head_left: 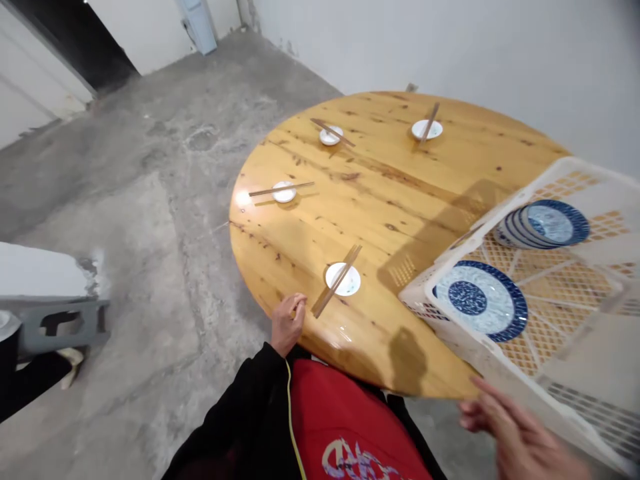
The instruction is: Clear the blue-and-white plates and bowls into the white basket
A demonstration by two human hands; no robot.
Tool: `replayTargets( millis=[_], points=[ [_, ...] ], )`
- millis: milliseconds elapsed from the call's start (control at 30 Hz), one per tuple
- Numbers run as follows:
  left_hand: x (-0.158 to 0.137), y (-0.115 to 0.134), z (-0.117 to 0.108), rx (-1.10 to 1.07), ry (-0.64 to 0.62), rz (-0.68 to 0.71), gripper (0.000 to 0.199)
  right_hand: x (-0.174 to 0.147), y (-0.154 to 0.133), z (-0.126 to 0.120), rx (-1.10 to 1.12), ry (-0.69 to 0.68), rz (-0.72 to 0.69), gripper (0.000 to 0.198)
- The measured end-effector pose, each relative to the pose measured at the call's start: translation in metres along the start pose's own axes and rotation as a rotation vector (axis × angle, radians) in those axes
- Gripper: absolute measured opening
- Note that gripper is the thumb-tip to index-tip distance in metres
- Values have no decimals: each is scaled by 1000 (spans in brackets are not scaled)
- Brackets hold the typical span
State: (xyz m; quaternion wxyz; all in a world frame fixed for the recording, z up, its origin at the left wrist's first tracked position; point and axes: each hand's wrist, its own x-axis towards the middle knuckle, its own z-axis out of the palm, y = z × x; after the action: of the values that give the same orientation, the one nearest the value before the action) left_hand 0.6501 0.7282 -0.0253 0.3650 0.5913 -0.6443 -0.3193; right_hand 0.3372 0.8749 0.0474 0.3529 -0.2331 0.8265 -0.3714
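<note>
Bare concrete floor (150,220) and a pale wall (450,47) surround a round wooden table (400,193) with a glossy knotted top.

At the table's near edge the left hand (287,323) rests with its fingers (299,305) curled in toward the palm, loosely clenched; whether anything small sits inside them cannot be told. Just beyond and to the right of those fingers, close by but apart from them, lies a pair of wooden chopsticks (336,290), laid slantwise across a small white dish (343,279). Three more small dishes, each bridged by its own chopsticks, sit farther out from the fingers: one (284,192) ahead and slightly left, one (331,135) far ahead, one (427,129) far ahead to the right.

The right hand (515,433) shows low in the picture, blurred, its fingers (493,393) spread and unclenched, gripping nothing. Their tips lie at the near wall of a white plastic crate (500,363) that overhangs the table's right side; whether they touch it cannot be told. Inside the crate, just beyond those fingertips, a blue-and-white plate (483,300) lies flat, and farther back a stack of blue-rimmed plates (543,225) leans on edge.

A black sleeve (240,413) runs down from the left wrist beside a red garment (345,420).
</note>
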Motion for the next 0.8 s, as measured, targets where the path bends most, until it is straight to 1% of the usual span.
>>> replayTargets(
  millis=[67, 133, 200, 267, 333, 400, 467, 567, 667, 733, 800],
  points=[
    [-3, -6, -14, -11, 37, -28, 24, -24, 8, 32, -31, -119, 11, 47],
    [-12, -11, -30, -12, 99, -70, 24, -38, 17, 54, -30, -255, 7, 49],
    [-28, -18, -45, -1, 183, -122, 25, -43, 26, 67, -18, -369, -15, 49],
    [-51, -25, -58, 12, 270, -183, 26, -43, 35, 73, -20, -453, -54, 48],
    [-80, -33, -66, 7, 333, -263, 27, -42, 42, 75, -29, -480, -96, 48],
    [-114, -40, -70, -14, 354, -362, 28, -40, 50, 74, -33, -473, -126, 48],
    [-147, -45, -73, -23, 322, -450, 28, -40, 59, 73, -38, -456, -133, 46],
    [-187, -49, -80, -14, 251, -515, 28, -47, 75, 75, -8, -402, -100, 44],
    [-204, -53, -85, -49, 265, -553, 29, -64, 88, 81, 59, -384, -41, 43],
    [-204, -57, -86, -98, 274, -582, 28, -80, 93, 86, 50, -411, -19, 43],
    [-198, -61, -86, -152, 248, -586, 28, -94, 94, 92, 4, -450, -10, 45]
  ],
)
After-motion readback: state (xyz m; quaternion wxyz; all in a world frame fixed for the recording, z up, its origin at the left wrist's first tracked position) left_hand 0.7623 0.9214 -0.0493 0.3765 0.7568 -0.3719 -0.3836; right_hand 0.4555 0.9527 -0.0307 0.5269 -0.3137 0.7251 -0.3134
